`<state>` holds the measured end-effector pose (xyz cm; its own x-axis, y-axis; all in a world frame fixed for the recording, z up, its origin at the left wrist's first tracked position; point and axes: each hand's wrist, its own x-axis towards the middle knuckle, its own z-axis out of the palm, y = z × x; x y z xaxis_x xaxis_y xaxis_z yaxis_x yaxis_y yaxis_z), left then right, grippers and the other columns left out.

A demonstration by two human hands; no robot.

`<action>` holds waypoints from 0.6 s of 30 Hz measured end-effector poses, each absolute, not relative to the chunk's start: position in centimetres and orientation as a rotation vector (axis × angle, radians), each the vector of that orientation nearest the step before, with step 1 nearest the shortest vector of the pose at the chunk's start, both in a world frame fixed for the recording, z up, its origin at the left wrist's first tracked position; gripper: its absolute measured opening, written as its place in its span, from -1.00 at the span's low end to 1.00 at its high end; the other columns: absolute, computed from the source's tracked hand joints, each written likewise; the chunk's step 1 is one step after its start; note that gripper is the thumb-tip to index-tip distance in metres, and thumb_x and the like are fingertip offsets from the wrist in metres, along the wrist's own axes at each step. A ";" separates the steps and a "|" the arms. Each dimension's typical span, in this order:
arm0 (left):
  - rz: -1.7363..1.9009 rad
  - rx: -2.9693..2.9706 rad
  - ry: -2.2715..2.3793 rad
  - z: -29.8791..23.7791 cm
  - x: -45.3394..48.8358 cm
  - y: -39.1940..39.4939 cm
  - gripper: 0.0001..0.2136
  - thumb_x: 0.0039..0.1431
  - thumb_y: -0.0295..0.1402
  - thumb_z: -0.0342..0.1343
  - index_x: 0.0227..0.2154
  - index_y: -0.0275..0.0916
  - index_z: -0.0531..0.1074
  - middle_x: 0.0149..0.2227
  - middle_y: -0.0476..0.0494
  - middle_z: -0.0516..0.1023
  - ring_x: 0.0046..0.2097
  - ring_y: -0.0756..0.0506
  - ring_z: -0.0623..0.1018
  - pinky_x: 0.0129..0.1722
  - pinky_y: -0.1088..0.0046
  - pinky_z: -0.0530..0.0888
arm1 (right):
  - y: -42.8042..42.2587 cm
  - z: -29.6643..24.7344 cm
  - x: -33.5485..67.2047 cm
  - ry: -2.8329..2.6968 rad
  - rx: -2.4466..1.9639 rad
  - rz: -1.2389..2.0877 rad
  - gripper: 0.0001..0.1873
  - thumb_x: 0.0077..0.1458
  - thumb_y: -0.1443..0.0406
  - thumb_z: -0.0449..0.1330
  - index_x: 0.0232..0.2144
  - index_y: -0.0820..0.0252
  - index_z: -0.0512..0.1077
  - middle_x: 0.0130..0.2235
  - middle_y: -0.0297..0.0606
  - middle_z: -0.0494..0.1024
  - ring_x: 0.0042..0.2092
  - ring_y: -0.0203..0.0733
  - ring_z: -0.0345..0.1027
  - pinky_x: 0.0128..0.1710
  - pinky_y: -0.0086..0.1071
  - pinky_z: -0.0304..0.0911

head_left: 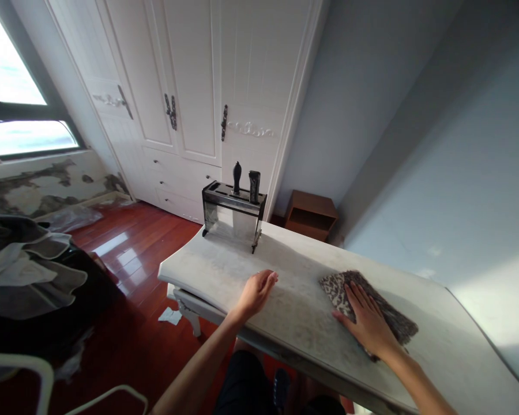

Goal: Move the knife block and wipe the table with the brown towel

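Observation:
My right hand lies flat, fingers spread, on a dark patterned cloth that rests on the white table top. My left hand rests on the bare table surface to the left of the cloth, fingers together and stretched out, holding nothing. A metal knife rack with two dark handles stands at the far end of the table.
White wardrobe doors with dark handles fill the back wall. A small brown bedside cabinet sits in the corner. Clothes pile at the left over the red wooden floor. A white chair frame is at bottom left.

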<state>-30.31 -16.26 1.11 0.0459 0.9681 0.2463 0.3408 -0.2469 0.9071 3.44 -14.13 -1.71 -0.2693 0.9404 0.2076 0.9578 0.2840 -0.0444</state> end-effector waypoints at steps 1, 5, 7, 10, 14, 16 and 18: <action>1.203 1.665 1.344 1.1 -30.3 -16.2 -0.57 0.33 -0.05 -0.20 -0.35 -0.22 0.46 -0.33 -0.11 0.56 -0.29 -0.07 0.51 -0.25 0.47 0.39 | -13.7 -1.6 2.8 -2.340 -1.784 -0.126 -0.18 0.14 -0.07 0.01 0.29 0.29 0.06 0.33 0.10 0.07 0.35 0.16 -0.09 0.26 0.09 -0.02; 1.191 1.657 1.363 1.0 -30.2 -16.1 -0.59 0.31 -0.06 -0.17 -0.35 -0.23 0.46 -0.35 -0.10 0.56 -0.30 -0.06 0.50 -0.27 0.48 0.40 | -11.7 -1.0 -1.3 -2.254 -1.852 -0.074 -0.19 0.14 -0.06 0.01 0.27 0.34 0.07 0.32 0.16 0.09 0.36 0.21 -0.13 0.26 0.17 -0.13; 1.192 1.645 1.374 0.9 -30.2 -16.0 -0.61 0.30 -0.07 -0.14 -0.34 -0.24 0.47 -0.35 -0.10 0.57 -0.29 -0.06 0.51 -0.27 0.48 0.41 | -10.6 -0.6 -4.3 -2.195 -1.896 0.002 -0.22 0.17 -0.03 -0.01 0.27 0.37 0.07 0.33 0.17 0.05 0.37 0.23 -0.18 0.26 0.23 -0.22; 1.210 1.636 1.381 0.6 -30.2 -15.8 -0.65 0.28 -0.09 -0.09 -0.30 -0.25 0.47 -0.36 -0.09 0.56 -0.31 -0.05 0.51 -0.29 0.49 0.43 | -8.8 -0.2 -9.4 -2.118 -1.898 0.213 -0.20 0.19 -0.02 -0.02 0.29 0.40 0.03 0.35 0.20 -0.06 0.39 0.25 -0.33 0.24 0.33 -0.39; 1.362 1.683 1.455 0.5 -30.4 -15.9 -0.74 0.28 -0.21 -0.06 -0.16 -0.23 0.43 -0.22 -0.15 0.56 -0.23 -0.06 0.54 -0.24 0.45 0.47 | -5.9 -0.3 -15.5 -2.011 -1.771 0.492 -0.20 0.18 -0.01 0.00 0.29 0.42 0.01 0.37 0.21 -0.13 0.39 0.23 -0.38 0.24 0.32 -0.50; 1.408 1.843 1.533 0.6 -30.4 -16.1 -0.75 0.25 -0.28 -0.04 -0.08 -0.21 0.41 -0.07 -0.20 0.52 -0.06 -0.12 0.51 -0.07 0.33 0.46 | -4.5 -0.6 -17.4 -1.951 -1.692 0.647 -0.23 0.18 -0.03 0.00 0.27 0.34 0.06 0.36 0.19 -0.06 0.39 0.23 -0.32 0.24 0.33 -0.45; 1.337 2.092 1.567 0.9 -30.3 -16.4 -0.70 0.21 -0.33 0.00 0.00 -0.19 0.39 0.08 -0.25 0.44 0.11 -0.19 0.42 0.09 0.20 0.38 | -3.5 -0.7 -18.5 -1.959 -1.605 0.729 -0.30 0.19 -0.01 -0.02 0.24 0.28 0.14 0.32 0.18 0.06 0.37 0.22 -0.24 0.23 0.33 -0.34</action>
